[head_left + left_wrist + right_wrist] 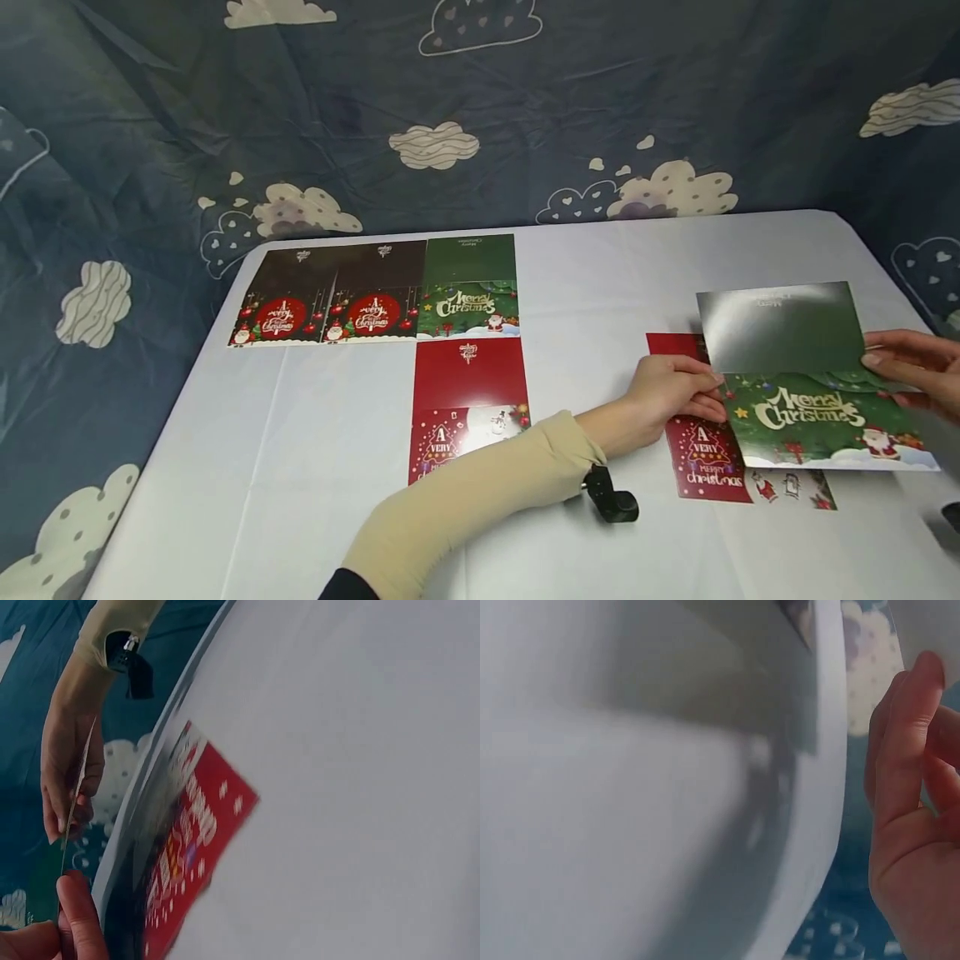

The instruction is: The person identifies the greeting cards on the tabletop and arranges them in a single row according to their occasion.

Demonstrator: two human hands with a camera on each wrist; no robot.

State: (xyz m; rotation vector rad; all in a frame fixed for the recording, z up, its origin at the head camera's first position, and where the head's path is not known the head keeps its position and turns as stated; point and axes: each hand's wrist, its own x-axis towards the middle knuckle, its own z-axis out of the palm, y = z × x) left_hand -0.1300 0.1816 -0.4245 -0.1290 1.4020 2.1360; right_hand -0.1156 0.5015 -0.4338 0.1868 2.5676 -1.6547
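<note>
Between both hands a green "Merry Christmas" card (821,417) is unfolded, its plain green half away from the person. My left hand (663,400) pinches its left edge near the fold. At the opposite edge, my right hand (918,367) pinches it between thumb and fingers. The left wrist view shows the card edge-on, with left-hand fingers (79,915) on one end. In the right wrist view the right hand (911,810) is on a pale part of the card (926,630). Beneath it, partly hidden, a red "A Very Merry Christmas" card (705,467) lies on the table.
On the left of the white table (187,475) two dark cards (281,296) (375,292) and another green card (468,287) lie in a row. A red card (468,371) sits below the green one, partly covered by the left sleeve (480,492). A patterned curtain (337,125) hangs behind.
</note>
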